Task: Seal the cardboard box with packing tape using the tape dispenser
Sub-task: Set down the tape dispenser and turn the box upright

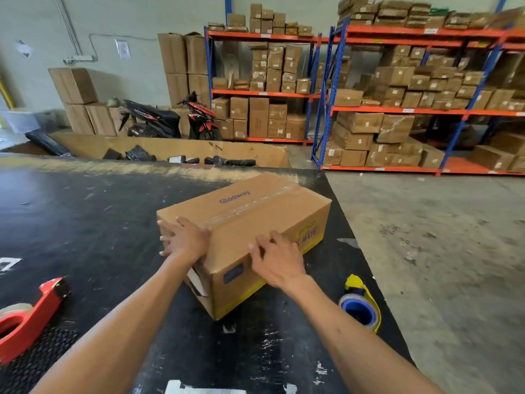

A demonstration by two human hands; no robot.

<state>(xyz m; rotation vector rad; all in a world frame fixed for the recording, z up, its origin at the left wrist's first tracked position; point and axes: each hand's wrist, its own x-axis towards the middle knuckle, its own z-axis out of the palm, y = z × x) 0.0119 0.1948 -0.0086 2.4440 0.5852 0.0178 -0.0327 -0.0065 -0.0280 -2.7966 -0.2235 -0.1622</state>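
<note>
A brown cardboard box (255,211) printed "Gloaway" lies on the black table (85,211), turned at an angle. A strip of clear tape (257,201) runs along its top seam. My left hand (184,238) lies flat on the box's near end, fingers spread over the top edge. My right hand (277,258) presses against the long side facing me, fingers bent at the upper edge. Neither hand holds a tool. A yellow and blue tape dispenser (360,304) lies on the table to the right of the box. A red tape dispenser (27,315) lies at the left edge.
The table's right edge drops to a concrete floor (440,237). Behind the table stands a large open carton (176,150) with dark parcels. A scooter (170,118) is parked by the wall. Orange and blue shelves (397,109) hold several boxes.
</note>
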